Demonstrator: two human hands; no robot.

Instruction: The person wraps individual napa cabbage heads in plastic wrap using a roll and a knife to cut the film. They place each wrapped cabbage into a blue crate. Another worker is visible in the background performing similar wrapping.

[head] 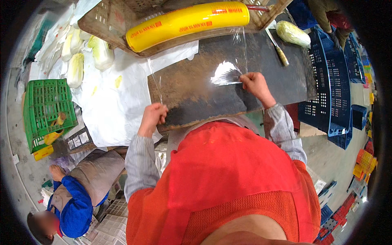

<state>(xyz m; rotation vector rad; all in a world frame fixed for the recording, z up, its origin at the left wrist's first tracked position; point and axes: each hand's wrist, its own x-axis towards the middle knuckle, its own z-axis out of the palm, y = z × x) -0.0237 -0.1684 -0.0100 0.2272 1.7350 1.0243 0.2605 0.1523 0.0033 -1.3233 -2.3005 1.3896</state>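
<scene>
A transparent sheet of cling film [226, 73] runs down from a large yellow roll of food wrap [188, 25] over a dark, worn board [190, 92]. My left hand [152, 118] pinches the film's left corner just above the board's near left edge. Higher up on the right, my right hand [256, 88] grips the other corner, where the film bunches into shiny creases. The roll lies across a brown plastic crate [102, 26] at the board's far side. Beyond my right hand are a knife [278, 49] and a napa cabbage [293, 34] that looks wrapped in film.
Several napa cabbages [75, 70] lie on white sheeting [113, 101] at the left, beside a green crate [50, 107]. Blue perforated crates [320, 82] stand right of the board. A co-worker in blue sleeves [76, 211] is at lower left; another person [332, 15] stands at upper right.
</scene>
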